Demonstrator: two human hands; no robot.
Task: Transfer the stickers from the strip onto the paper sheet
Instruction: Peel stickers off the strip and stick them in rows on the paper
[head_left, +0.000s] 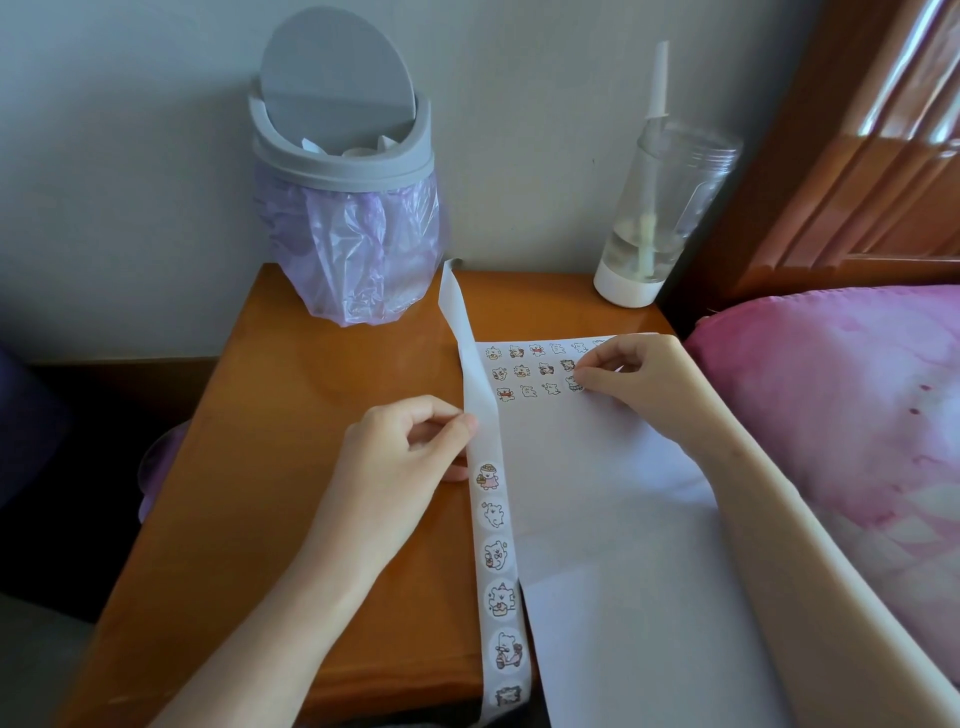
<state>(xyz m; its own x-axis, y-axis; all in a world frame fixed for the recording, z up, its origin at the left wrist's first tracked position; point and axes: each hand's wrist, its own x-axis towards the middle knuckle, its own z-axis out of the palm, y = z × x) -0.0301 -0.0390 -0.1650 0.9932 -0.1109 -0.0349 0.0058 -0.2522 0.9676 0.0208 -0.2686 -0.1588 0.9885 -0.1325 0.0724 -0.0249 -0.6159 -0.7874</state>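
Counter (291, 441): orange wood, smooth, glossy varnish
Paper sheet (613, 519): white, matt
Strip (480, 395): thin backing paper, slight sheen; round paper stickers (497, 555)
Bin (340, 161): grey matt plastic; liner (358, 244) thin lilac film, crinkled, shiny
Bottle (665, 208): clear plastic, white base
Pillow (841, 395): pink cloth
Headboard (857, 156): dark glossy wood

The person's left hand (400, 452) and right hand (634, 374) are both bare, each running into a slim forearm that is uncovered all the way to the edge of view, the left one leaving at about 7 o'clock, the right at about 4 o'clock.
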